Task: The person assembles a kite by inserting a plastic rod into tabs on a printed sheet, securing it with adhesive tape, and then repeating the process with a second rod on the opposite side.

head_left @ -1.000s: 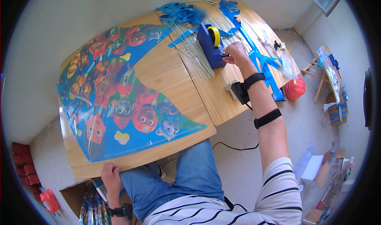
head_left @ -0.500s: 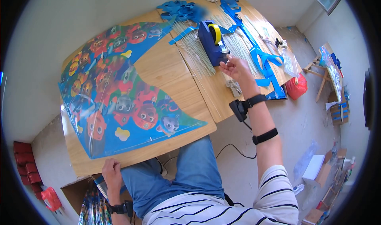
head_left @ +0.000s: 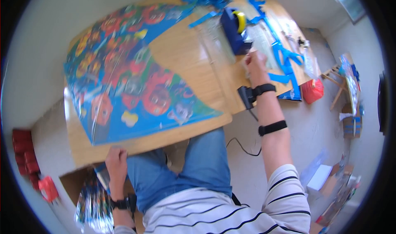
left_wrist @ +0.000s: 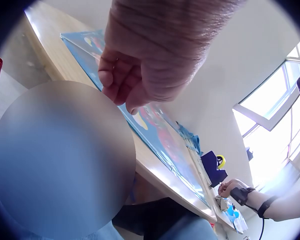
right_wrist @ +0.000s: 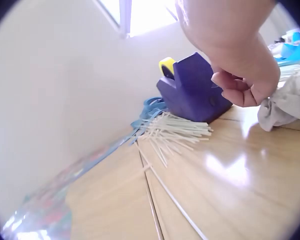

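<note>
A kite [head_left: 123, 69] printed with cartoon animals lies flat on the wooden table [head_left: 185, 65]. My left hand [head_left: 116, 159] sits at the table's near edge by the kite's tip. In the left wrist view its fingers [left_wrist: 121, 82] are loosely curled with nothing seen in them. My right hand [head_left: 252, 63] is on the table just in front of a blue tape dispenser [head_left: 234, 32] with a yellow roll. Seen from the right wrist, its fingers [right_wrist: 240, 90] curl inward beside the dispenser [right_wrist: 192, 90]. Whether they pinch tape cannot be seen.
Thin white sticks [right_wrist: 177, 132] fan out beside the dispenser, and one long stick [right_wrist: 175, 200] lies across the table. A crumpled white piece [right_wrist: 285, 105] lies by my right hand. Blue strips [head_left: 284, 56] cover the far right. Packaged kites [head_left: 95, 205] stand below the table.
My right hand left the dispenser's cutter, drew back toward me, and now rests lower in front of it with fingers curled. The head view swung and blurred. The left hand stayed put.
</note>
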Tool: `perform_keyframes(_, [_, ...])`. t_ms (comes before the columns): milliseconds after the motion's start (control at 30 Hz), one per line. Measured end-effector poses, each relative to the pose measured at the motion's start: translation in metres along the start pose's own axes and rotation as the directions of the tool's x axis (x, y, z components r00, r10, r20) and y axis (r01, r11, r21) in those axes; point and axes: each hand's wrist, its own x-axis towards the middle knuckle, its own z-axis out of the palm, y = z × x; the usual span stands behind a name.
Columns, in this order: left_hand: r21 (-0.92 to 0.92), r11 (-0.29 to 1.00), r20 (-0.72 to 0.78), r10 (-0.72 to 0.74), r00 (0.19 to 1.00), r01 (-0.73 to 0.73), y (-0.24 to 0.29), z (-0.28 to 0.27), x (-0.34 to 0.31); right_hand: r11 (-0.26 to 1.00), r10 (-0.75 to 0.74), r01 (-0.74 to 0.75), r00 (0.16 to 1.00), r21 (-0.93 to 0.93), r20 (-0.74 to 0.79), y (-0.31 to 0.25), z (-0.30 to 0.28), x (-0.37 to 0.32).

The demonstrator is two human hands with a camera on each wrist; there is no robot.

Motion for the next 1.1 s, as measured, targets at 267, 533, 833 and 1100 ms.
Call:
perform_keyframes(267, [-0.066, 0.980, 0.110, 0.193, 0.975, -0.187, 0.044, 0.014, -0.005, 0.821, -0.102, 0.495, 0.615, -0.282, 0.782, -0.031, 0.078, -0.131])
perform_keyframes(533, [-0.073, 0.894, 0.224, 0.447, 0.866, -0.442, 0.077, 0.051, -0.002, 0.293, 0.184, 0.955, -0.013, -0.042, 0.983, -0.013, 0.167, -0.263])
perform_keyframes(833, [-0.096, 0.868, 0.142, 0.497, 0.856, -0.487, 0.081, 0.070, 0.004, 0.130, 0.271, 0.988, -0.112, 0.078, 0.956, -0.002, 0.184, -0.272])
perform_keyframes(1100, [-0.095, 0.864, 0.078, 0.502, 0.861, -0.495, 0.081, 0.079, 0.011, 0.080, 0.275, 0.991, -0.123, 0.105, 0.954, -0.004, 0.188, -0.278])
